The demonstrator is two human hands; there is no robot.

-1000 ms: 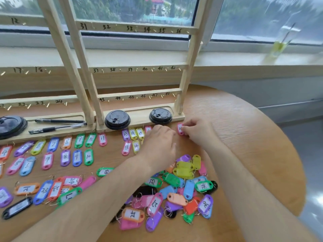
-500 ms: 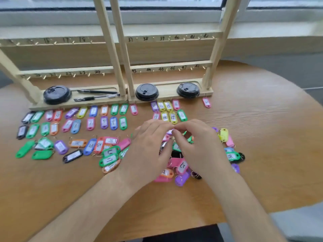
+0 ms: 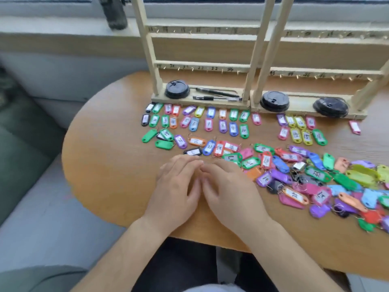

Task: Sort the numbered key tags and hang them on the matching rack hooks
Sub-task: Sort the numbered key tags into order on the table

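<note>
Both hands lie low on the surface (image 3: 126,165), well in front of the rack (image 3: 258,49) and below its left frame. The left hand (image 3: 179,186) and right hand (image 3: 229,190) have their fingers straight and close together, with the fingertips meeting. Nothing shows pinched between them, though motion blur could hide a small ring. They sit at the near edge of the loose tags, which suggests they are about to pick the next one.

Two tidy rows (image 3: 208,124) of tags lie just in front of the rack's base. A second short block (image 3: 295,133) lies in front of the right frame. Their numbers seem to run in order, probably so that each tag can go straight up to its hook. One pink tag (image 3: 354,127) lies alone near the rack's right end, perhaps holding a place for a later number.

The unsorted pile (image 3: 315,173) spreads farther out from the rack, off to the right of the hands, tags lying over one another. That leaves the strip nearest the base free for ordered ones.

The hooks (image 3: 237,71) on the rails in view carry no tags, so I judge sorting is partly done and hanging not begun. Three black lids (image 3: 176,89) and two pens (image 3: 216,93) rest on the rack's base; the pens likely wrote the labels.
</note>
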